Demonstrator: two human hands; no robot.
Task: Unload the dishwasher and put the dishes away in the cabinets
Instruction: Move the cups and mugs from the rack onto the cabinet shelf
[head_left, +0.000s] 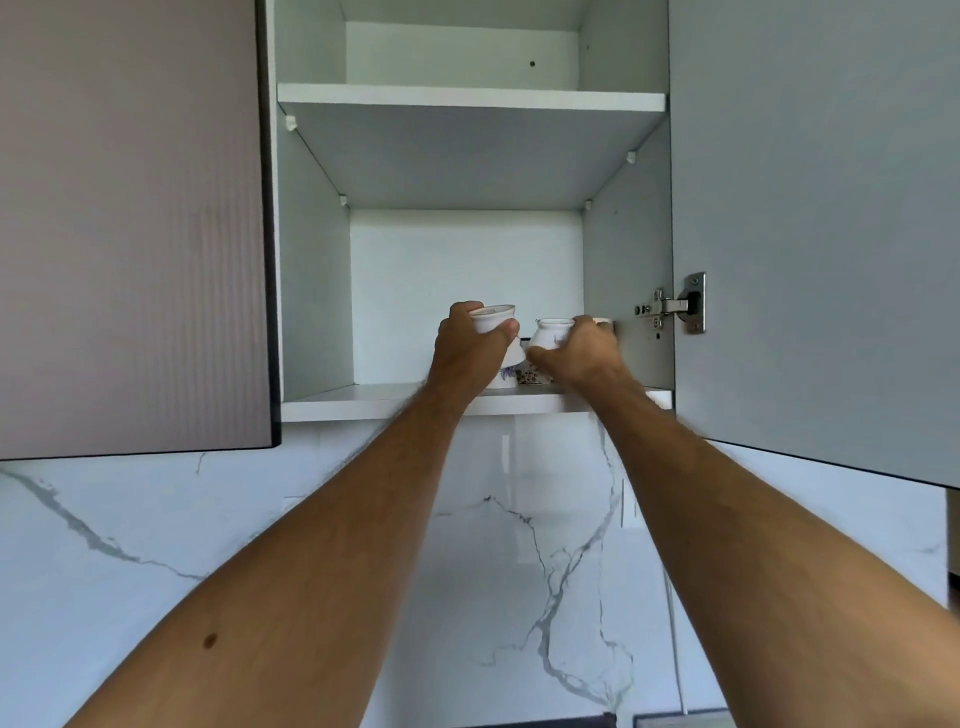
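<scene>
Both arms reach into an open cabinet (311, 291), left hand (470, 349) and right hand (582, 353) each closed around a white cup (493, 318), lowering them onto the bottom shelf (363, 402) at 12 o'clock.

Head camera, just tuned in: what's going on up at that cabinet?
A person is reaching both arms into the open wall cabinet, working on its bottom shelf. The left hand grips a white teacup, tilted and raised above a floral-patterned cup standing on the shelf. The right hand holds a second white cup beside it. Neither cup has been let go yet. The upper shelf shows no dishes from this angle.
</scene>
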